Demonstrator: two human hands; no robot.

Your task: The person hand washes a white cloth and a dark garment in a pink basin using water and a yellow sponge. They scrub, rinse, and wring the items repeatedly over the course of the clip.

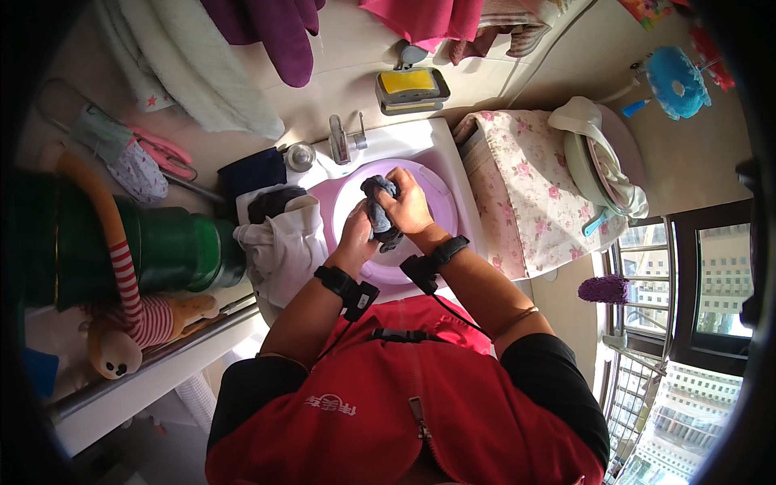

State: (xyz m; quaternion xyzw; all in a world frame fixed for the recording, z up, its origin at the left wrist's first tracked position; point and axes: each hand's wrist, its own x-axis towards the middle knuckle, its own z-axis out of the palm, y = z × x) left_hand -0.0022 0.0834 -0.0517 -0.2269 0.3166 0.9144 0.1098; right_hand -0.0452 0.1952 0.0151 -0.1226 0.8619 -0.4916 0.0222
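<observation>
A dark grey-blue wet cloth [380,209] is bunched between my two hands, above a lilac plastic basin [447,209]. My left hand [359,235] grips the cloth from the lower left. From the upper right, my right hand [409,203] closes round it, its fingers curled over the top. The basin stands in a white sink [445,136], under a chrome faucet [339,140]. What lies beneath the cloth in the basin is partly hidden by my hands.
White clothing [288,242] and a dark cloth [276,203] lie left of the basin, near a folded navy cloth [253,173]. A soap holder [412,103] with a yellow sponge [408,80] is on the wall. A flowered cover [521,182] lies right of the sink, with a pale basin [585,167] on it.
</observation>
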